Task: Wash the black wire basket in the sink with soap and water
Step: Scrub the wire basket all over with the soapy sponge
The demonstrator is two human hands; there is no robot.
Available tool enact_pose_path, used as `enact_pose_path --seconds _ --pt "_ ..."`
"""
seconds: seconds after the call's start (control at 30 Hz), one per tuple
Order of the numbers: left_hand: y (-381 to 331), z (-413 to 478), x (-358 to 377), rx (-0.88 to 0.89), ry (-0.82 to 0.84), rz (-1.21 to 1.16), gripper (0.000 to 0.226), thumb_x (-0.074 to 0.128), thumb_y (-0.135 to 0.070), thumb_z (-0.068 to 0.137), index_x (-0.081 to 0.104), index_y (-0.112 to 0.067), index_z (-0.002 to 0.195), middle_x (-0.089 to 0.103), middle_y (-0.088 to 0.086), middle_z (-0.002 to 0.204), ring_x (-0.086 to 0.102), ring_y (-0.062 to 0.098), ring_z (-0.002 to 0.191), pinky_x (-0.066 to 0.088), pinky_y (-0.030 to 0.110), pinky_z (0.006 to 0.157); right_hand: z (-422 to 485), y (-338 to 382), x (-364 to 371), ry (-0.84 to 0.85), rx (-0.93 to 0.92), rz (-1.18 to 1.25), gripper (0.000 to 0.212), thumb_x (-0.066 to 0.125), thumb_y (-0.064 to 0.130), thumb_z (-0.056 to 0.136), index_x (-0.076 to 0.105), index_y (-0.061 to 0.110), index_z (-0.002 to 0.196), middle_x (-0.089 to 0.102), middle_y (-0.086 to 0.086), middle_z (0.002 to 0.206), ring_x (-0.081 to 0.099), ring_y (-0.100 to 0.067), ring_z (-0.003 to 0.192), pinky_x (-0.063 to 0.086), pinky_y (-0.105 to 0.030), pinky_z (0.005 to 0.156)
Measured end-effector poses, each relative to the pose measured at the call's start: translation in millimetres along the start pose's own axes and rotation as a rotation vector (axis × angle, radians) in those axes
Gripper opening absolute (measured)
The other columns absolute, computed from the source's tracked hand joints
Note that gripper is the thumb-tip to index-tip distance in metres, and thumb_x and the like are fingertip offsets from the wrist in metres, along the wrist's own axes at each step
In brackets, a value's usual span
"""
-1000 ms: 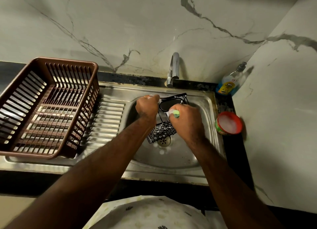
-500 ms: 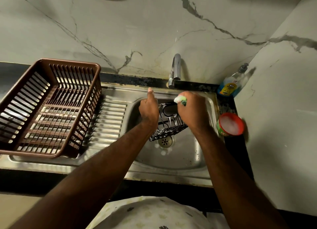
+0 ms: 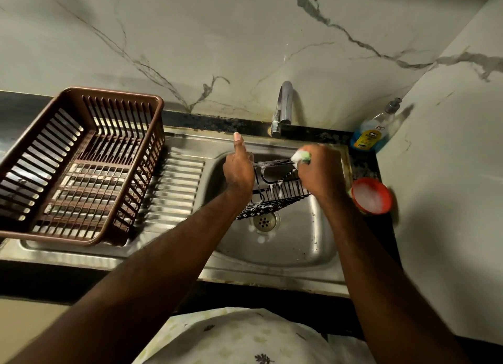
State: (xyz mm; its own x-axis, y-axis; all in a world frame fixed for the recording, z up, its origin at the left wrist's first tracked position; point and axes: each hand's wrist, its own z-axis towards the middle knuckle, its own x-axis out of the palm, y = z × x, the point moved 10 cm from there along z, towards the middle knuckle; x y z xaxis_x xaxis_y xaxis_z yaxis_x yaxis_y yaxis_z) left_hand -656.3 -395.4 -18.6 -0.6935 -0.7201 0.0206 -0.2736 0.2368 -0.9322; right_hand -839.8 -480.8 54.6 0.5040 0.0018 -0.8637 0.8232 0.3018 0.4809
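Observation:
The black wire basket (image 3: 275,195) is held tilted over the steel sink (image 3: 296,244), above the drain, with white foam on its wires. My left hand (image 3: 239,170) grips its left side, thumb pointing up. My right hand (image 3: 321,170) holds a soapy green sponge (image 3: 301,156) against the basket's top rear rim. Part of the basket is hidden behind both hands.
A brown plastic dish rack (image 3: 79,162) sits on the drainboard at left. The faucet (image 3: 283,107) stands behind the basin, with no water seen running. A blue soap bottle (image 3: 373,132) and a red tub of foam (image 3: 371,195) sit at the right.
My right hand moved the sponge from the basket's middle up to its rear rim. My left thumb lifted off and now points up. The basket tilted slightly.

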Motion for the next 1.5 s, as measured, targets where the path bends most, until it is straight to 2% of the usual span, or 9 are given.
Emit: enact_pose_path --seconds 0.27,0.4,0.5,0.63,0.77,0.9,1.1,1.27,1.5 --pt "0 4 -5 -0.035 -0.084 0.012 0.059 0.036 -0.061 0.104 0.059 -0.014 0.077 0.057 0.006 0.075 0.051 0.020 0.070 0.042 0.032 0.062 -36 78 19 0.071 -0.240 0.093 0.028 0.070 0.011 0.088 0.072 0.012 0.115 0.068 -0.005 0.108 0.053 -0.010 0.088 0.038 -0.016 0.069" --pt "-3 7 -11 -0.017 -0.112 0.025 0.057 0.043 -0.055 0.104 0.051 -0.020 0.060 0.052 0.002 0.063 0.049 0.021 0.064 0.041 0.036 0.062 -50 79 23 0.108 -0.295 0.113 0.020 0.072 0.009 0.084 0.074 0.011 0.105 0.069 -0.006 0.099 0.061 -0.018 0.086 0.054 -0.031 0.072" --pt "-5 7 -13 -0.003 -0.109 0.066 0.049 0.048 -0.042 0.106 0.049 -0.019 0.063 0.044 -0.002 0.060 0.041 0.012 0.056 0.033 0.027 0.052 -43 52 20 0.123 -0.218 0.098 0.023 0.074 0.014 0.084 0.074 0.013 0.107 0.070 -0.004 0.098 0.063 -0.016 0.083 0.057 -0.030 0.070" --pt "-8 6 -14 0.010 -0.105 0.085 0.044 0.050 -0.037 0.106 0.051 -0.017 0.066 0.044 -0.003 0.061 0.042 0.012 0.059 0.034 0.027 0.052 -15 17 -12 -0.011 -0.113 0.115 0.027 0.073 0.013 0.085 0.075 0.011 0.112 0.076 -0.007 0.099 0.064 -0.011 0.078 0.037 -0.003 0.057" --pt "-4 4 -13 -0.029 -0.112 0.057 0.040 0.053 -0.031 0.104 0.051 -0.015 0.067 0.044 -0.003 0.062 0.039 0.010 0.056 0.033 0.020 0.040 1 14 -19 -0.013 -0.115 0.125 0.025 0.073 0.010 0.082 0.078 0.011 0.106 0.076 -0.006 0.100 0.067 -0.016 0.085 0.038 -0.010 0.064" --pt "-1 3 -10 -0.061 -0.113 0.030 0.036 0.055 -0.033 0.102 0.057 -0.013 0.072 0.049 -0.001 0.064 0.044 0.012 0.058 0.037 0.028 0.050 -1 11 -4 0.018 -0.138 0.107 0.026 0.071 0.007 0.079 0.078 0.012 0.104 0.076 -0.008 0.097 0.069 -0.023 0.085 0.045 -0.020 0.072" --pt "2 6 -19 -0.080 -0.143 0.001 0.034 0.057 -0.030 0.098 0.055 -0.013 0.069 0.049 -0.001 0.063 0.046 0.016 0.060 0.040 0.033 0.056 -23 0 -1 0.042 0.013 0.295 0.027 0.080 0.024 0.081 0.078 0.019 0.107 0.076 0.005 0.094 0.068 -0.008 0.079 0.050 -0.018 0.065" --pt "0 7 -22 -0.079 -0.159 0.001 0.036 0.056 -0.028 0.097 0.055 -0.012 0.066 0.050 0.000 0.062 0.048 0.018 0.062 0.041 0.035 0.058 -37 -18 -8 -0.018 0.123 0.386 0.023 0.079 0.021 0.081 0.079 0.019 0.104 0.075 0.007 0.089 0.059 0.010 0.069 0.039 -0.002 0.053" --pt "5 8 -18 -0.070 -0.124 0.013 0.029 0.055 -0.030 0.099 0.059 -0.010 0.078 0.052 0.002 0.069 0.048 0.016 0.064 0.038 0.031 0.055 -44 13 -7 -0.011 -0.038 0.243 0.017 0.081 0.016 0.077 0.079 0.013 0.094 0.073 0.001 0.078 0.061 -0.005 0.063 0.038 -0.006 0.054"
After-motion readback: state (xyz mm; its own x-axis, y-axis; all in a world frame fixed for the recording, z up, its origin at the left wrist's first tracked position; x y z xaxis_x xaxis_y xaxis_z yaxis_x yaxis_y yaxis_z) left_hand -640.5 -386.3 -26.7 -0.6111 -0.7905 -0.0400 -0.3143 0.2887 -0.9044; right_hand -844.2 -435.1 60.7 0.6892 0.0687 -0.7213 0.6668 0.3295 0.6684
